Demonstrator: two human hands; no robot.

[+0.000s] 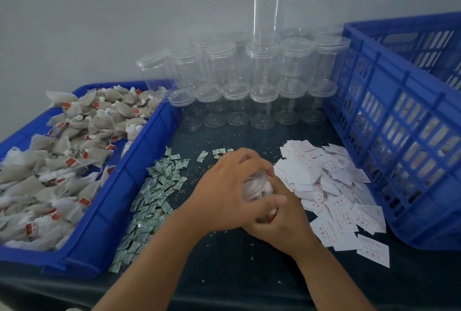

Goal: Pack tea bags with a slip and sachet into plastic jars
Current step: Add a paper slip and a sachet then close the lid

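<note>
— Progress, starting nearest?
— At lower centre the left hand curls over the top of one clear jar, and the right hand wraps round its body from below. Both grip it, and the jar lies tilted between them above the dark table. White bags and a red tag show through the wall, so it looks filled and is likely at the closing step. Whether a slip or sachet is inside cannot be told.
— And what is left?
— Plenty, by the look of it. Sachets lie strewn just left of the hands and slips are heaped just right. Tea bags are piled high in the blue tray at left. Empty jars stand stacked at upper centre against the wall.
— Room to move?
— Tight sideways, with the tray rim on the left and the blue crate on the right. Bare table lies toward the near edge and between the hands and the stacked jars.
</note>
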